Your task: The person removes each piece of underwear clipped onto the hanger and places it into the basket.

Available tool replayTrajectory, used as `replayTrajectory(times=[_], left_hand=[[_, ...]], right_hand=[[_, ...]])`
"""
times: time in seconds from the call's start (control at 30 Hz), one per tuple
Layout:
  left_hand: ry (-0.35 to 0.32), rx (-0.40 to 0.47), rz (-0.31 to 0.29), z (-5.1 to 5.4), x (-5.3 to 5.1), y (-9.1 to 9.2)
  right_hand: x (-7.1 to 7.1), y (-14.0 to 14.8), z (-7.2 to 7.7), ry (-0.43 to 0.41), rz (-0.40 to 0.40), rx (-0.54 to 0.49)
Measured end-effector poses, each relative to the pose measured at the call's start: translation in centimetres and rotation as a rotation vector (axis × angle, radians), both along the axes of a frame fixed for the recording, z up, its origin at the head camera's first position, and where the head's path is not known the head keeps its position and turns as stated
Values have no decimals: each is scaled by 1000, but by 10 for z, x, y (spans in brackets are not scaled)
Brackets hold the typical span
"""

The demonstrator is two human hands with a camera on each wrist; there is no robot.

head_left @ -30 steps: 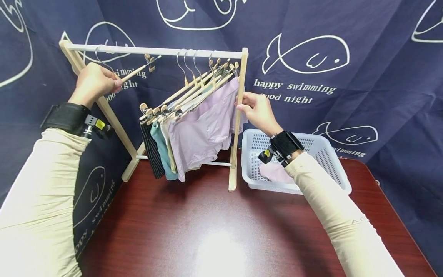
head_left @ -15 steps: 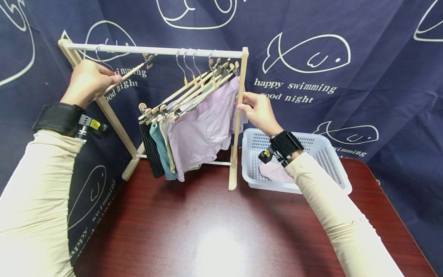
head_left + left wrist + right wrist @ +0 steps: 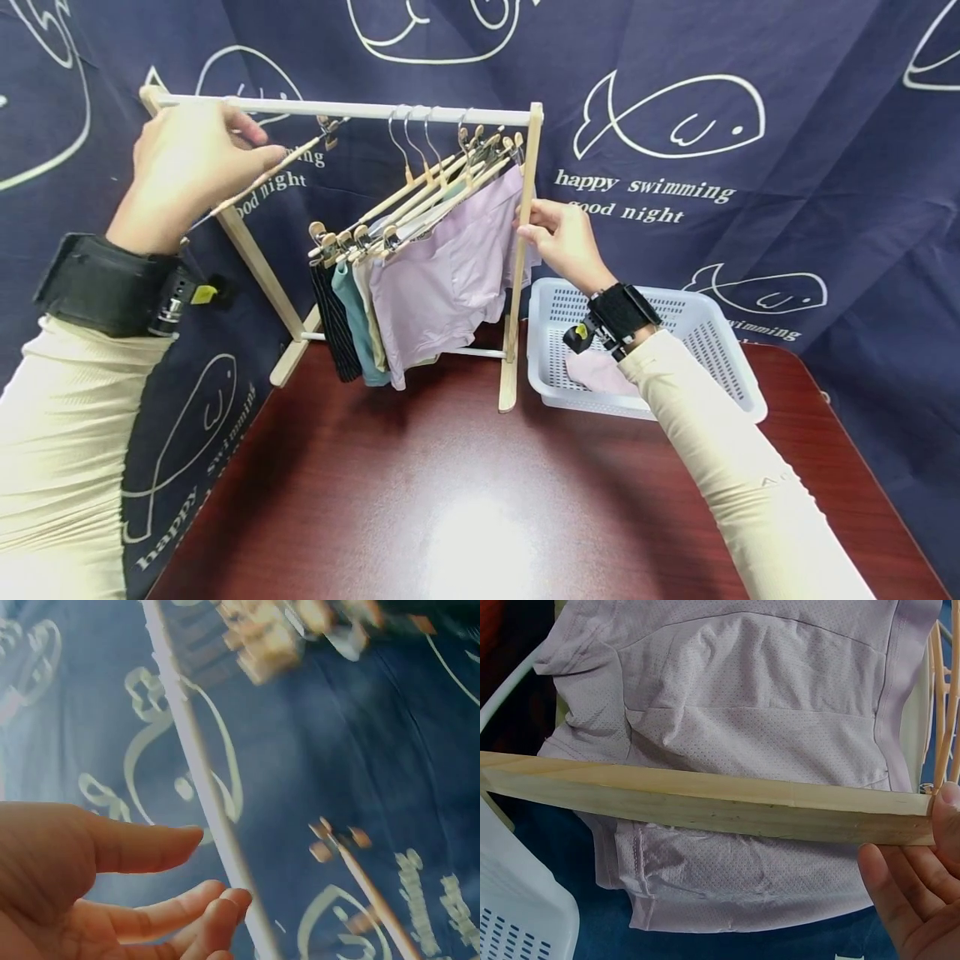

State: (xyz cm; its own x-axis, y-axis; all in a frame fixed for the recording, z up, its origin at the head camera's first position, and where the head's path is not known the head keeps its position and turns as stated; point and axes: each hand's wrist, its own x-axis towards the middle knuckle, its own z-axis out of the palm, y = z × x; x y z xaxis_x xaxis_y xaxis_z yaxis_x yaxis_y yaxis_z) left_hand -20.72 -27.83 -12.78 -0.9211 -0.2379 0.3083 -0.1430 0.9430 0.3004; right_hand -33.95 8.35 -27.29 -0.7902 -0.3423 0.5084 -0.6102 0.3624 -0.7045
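Observation:
My left hand point(image 3: 183, 171) is at the left end of the rack's white rail point(image 3: 352, 109). In the left wrist view its thumb and fingers stand apart with nothing between them. Beside it hangs a bare wooden clip hanger point(image 3: 300, 152), whose hook is hidden behind the hand. With thumb and fingers my right hand point(image 3: 567, 244) grips the rack's right wooden post point(image 3: 705, 795). Lilac underpants point(image 3: 442, 283) hang from a clip hanger just behind that post. Several more garments hang behind them, among them a teal one point(image 3: 360, 325) and a black striped one point(image 3: 335, 325).
A pale blue perforated basket point(image 3: 708, 350) stands right of the rack, with a pink cloth point(image 3: 597, 372) inside. The rack stands at the back of a reddish-brown table point(image 3: 375, 500). A dark blue curtain point(image 3: 660, 42) with fish drawings hangs behind.
My left hand has let go of the bare hanger's bar and moved up to the rail's left end. The right hand keeps its grip on the post.

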Motion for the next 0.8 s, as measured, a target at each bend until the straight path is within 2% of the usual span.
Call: replayTrajectory(times=[0.1, 0.17, 0.27, 0.47, 0.6, 0.67, 0.8], left_hand=[[80, 16, -99, 4, 9, 27], [104, 40, -163, 6, 14, 45], [83, 107, -233, 10, 18, 73], [-33, 393, -406, 6, 17, 121], [-122, 502, -428, -4, 10, 145], [-151, 556, -409, -11, 3, 155], [-176, 587, -359, -23, -14, 170]], right_hand=[[1, 0, 0, -6, -2, -5], [1, 0, 0, -8, -7, -6], [0, -1, 0, -10, -15, -5], [-1, -2, 0, -16, -22, -11], [0, -2, 1, -16, -21, -11], [1, -2, 1, -15, -25, -11], [0, -2, 1, -19, -20, -18]])
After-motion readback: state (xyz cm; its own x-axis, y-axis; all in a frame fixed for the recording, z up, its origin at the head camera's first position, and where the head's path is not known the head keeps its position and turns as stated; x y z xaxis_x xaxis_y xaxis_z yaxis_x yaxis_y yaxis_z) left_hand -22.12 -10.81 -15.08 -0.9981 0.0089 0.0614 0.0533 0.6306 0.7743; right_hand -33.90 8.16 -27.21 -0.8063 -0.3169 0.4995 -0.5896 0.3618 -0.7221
